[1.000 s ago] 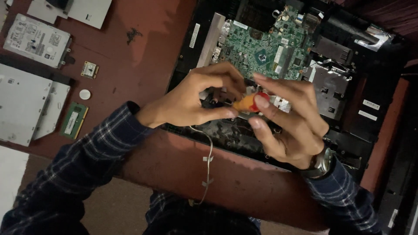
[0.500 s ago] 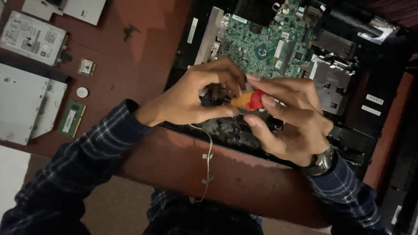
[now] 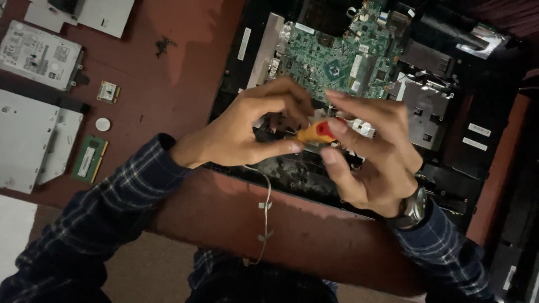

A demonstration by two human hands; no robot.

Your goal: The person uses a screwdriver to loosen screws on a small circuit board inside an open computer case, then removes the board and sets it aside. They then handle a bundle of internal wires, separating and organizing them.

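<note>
An opened black laptop chassis lies on a reddish-brown table, its green motherboard exposed. Both my hands hover over its lower middle. My right hand pinches the orange-and-red handle of a small screwdriver between thumb and fingers. My left hand curls around the same spot, its fingertips at the screwdriver's shaft, which is hidden behind the fingers. A watch sits on my right wrist. A thin pale cable trails from the chassis over the table edge.
On the table at the left lie a hard drive, a silver optical drive, a green memory stick, a small wireless card, a coin cell and a light panel. Dark parts line the right edge.
The view has shifted slightly, so the laptop sits higher in frame. Both hands stay on the screwdriver, whose handle has turned a little between the fingers.
</note>
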